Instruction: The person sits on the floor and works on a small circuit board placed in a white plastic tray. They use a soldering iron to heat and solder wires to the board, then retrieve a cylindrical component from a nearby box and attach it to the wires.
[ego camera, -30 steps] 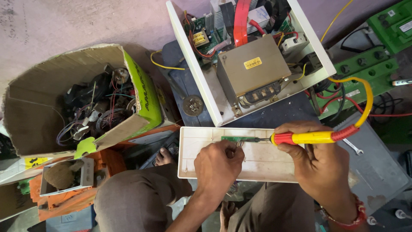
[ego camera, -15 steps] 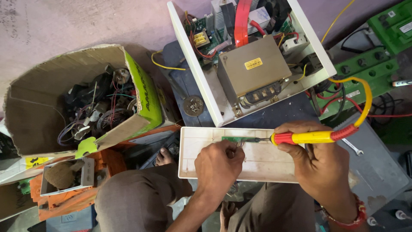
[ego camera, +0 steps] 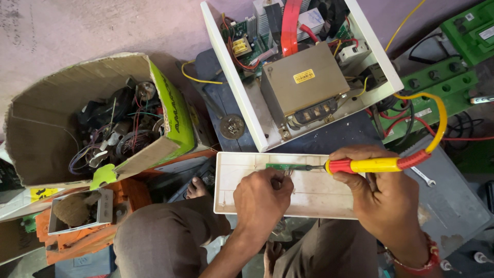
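My right hand (ego camera: 383,193) grips a soldering iron (ego camera: 370,164) with a yellow and red handle; its tip points left at a small green circuit board (ego camera: 280,167). That board lies inside a white plastic cover panel (ego camera: 309,198) resting across my knees. My left hand (ego camera: 262,198) rests on the panel with its fingertips pinched at the right end of the green board; whether it holds wires there is hidden. The iron's yellow cord (ego camera: 437,123) loops up to the right.
An open white inverter case (ego camera: 229,77) with a large grey transformer (ego camera: 303,85) stands just beyond the panel. A cardboard box (ego camera: 46,128) of wires and scrap parts sits left. Green batteries (ego camera: 437,82) lie at the right, a spanner (ego camera: 424,176) near my right hand.
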